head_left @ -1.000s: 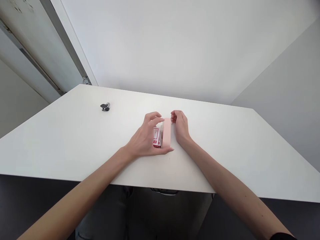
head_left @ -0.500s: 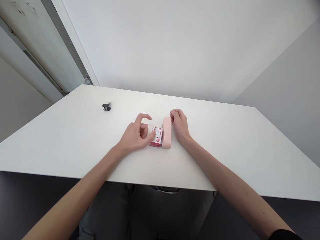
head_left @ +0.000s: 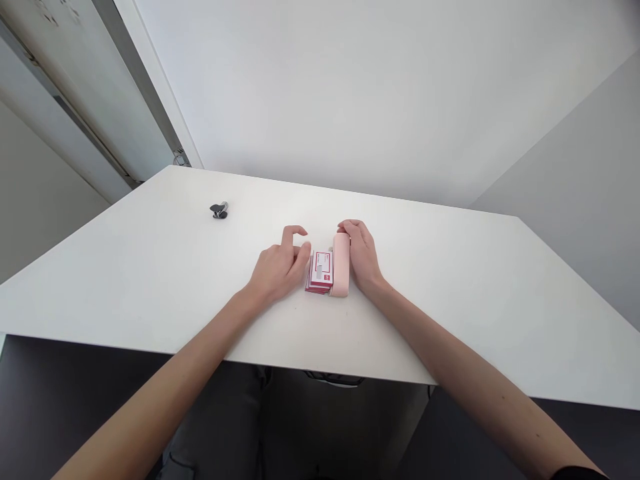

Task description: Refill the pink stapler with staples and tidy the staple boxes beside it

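Note:
A stack of small white-and-red boxes (head_left: 323, 269), which look like staple boxes, sits at mid-table. Against its right side lies a pink stapler (head_left: 341, 267), lengthwise away from me. Just left of the stack is my left hand (head_left: 283, 265), holding nothing; its thumb is apart from the bent index finger, and the other fingers curl underneath. My right hand (head_left: 363, 253) rests along the stapler's right side, with bent fingers round its far end. Part of that grip is hidden behind the stapler.
A small black and silver staple remover (head_left: 219, 210) lies at the back left of the white table (head_left: 450, 300). Behind the table rises a white wall (head_left: 350, 93). The table's front edge runs beneath both forearms.
My left thumb has come off the top box and drawn up toward the index finger. My right hand has closed in against the stapler. The view has shifted slightly.

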The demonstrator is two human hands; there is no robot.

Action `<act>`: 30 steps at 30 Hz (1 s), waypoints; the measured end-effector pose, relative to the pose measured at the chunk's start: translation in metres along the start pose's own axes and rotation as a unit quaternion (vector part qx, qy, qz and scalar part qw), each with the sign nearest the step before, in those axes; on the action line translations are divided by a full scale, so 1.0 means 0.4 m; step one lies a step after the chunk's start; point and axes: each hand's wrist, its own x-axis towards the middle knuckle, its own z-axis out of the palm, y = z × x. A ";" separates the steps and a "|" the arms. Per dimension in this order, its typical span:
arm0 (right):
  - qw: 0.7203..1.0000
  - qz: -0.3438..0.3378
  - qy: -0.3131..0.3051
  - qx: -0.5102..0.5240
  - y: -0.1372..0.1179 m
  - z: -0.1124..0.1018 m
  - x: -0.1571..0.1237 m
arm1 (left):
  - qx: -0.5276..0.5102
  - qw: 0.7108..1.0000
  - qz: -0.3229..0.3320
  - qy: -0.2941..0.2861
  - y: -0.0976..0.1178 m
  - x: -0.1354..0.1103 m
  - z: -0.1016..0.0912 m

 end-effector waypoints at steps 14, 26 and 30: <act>0.999 -0.011 -0.044 0.001 0.001 0.006 -0.013 | 0.011 0.999 0.049 -0.022 -0.009 -0.006 0.007; 0.999 -0.003 -0.052 -0.002 -0.002 0.003 -0.015 | 0.008 0.995 0.102 -0.022 -0.020 -0.011 0.014; 0.999 -0.002 -0.052 0.007 -0.001 0.004 -0.015 | 0.002 0.992 0.126 -0.027 -0.022 -0.018 0.009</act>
